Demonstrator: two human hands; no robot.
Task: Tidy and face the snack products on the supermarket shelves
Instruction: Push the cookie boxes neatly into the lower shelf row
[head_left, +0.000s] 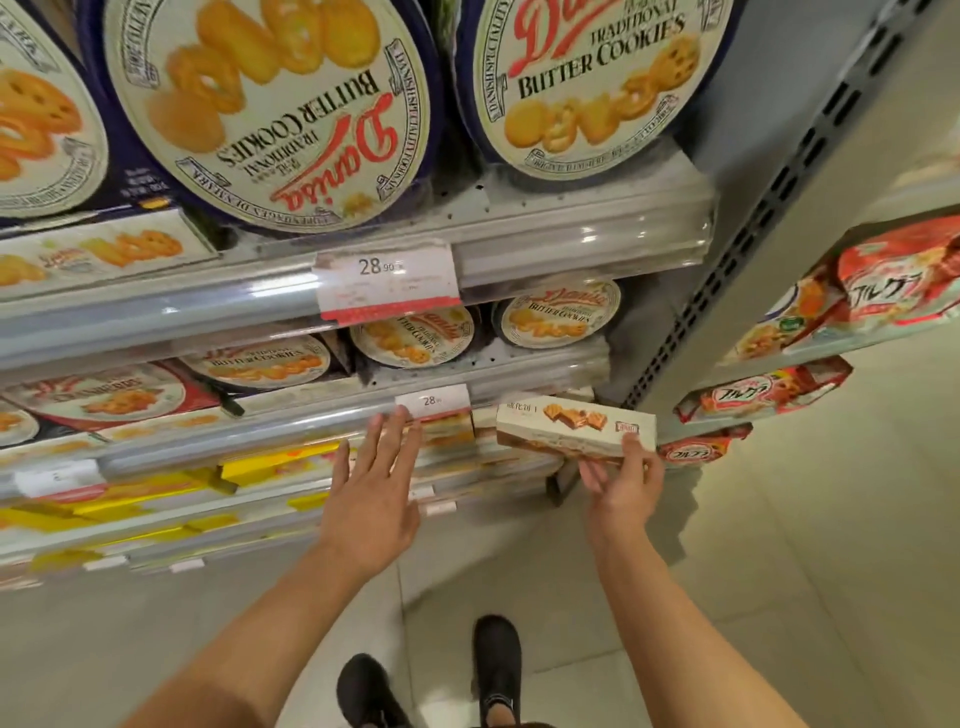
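My right hand (623, 480) grips a long white wafer box (574, 426) from below, thumb on its right end, holding it out in front of the third shelf. More white wafer boxes (449, 434) lie on that shelf just behind it. My left hand (376, 488) is stretched toward the same shelf with fingers straight and spread, fingertips near the shelf's rail and its price tag (432, 401). It holds nothing.
Round butter cookie tins (291, 104) fill the top shelf, one upside down, with smaller tins (410, 335) on the shelf below. Yellow boxes (270, 462) lie at the lower left. Red cereal bags (893, 280) fill the unit on the right. My shoes (496, 670) stand on the tiled floor.
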